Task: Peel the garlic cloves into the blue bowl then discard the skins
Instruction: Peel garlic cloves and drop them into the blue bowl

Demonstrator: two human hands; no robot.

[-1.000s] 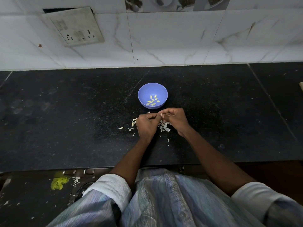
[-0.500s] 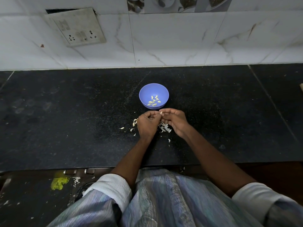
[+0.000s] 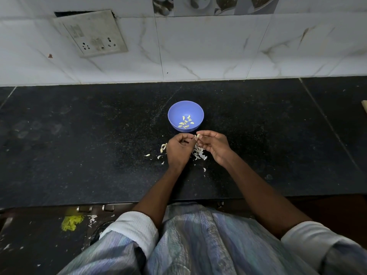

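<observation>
Just near of the blue bowl (image 3: 185, 115), left hand (image 3: 178, 149) and right hand (image 3: 214, 145) meet on one garlic clove (image 3: 198, 136) — each grip pinching it. It looks small, light and slick — best nipped at its tip. Papery skins (image 3: 199, 154) litter the bench (image 3: 79, 139).

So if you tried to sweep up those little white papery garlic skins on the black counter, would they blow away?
Probably. The white papery garlic skins lie in thin curled flakes, so they look very light and floppy. A few bits already sit apart from the pile on the black stone counter, which suggests they scatter easily. They would likely crumple rather than roll.
</observation>
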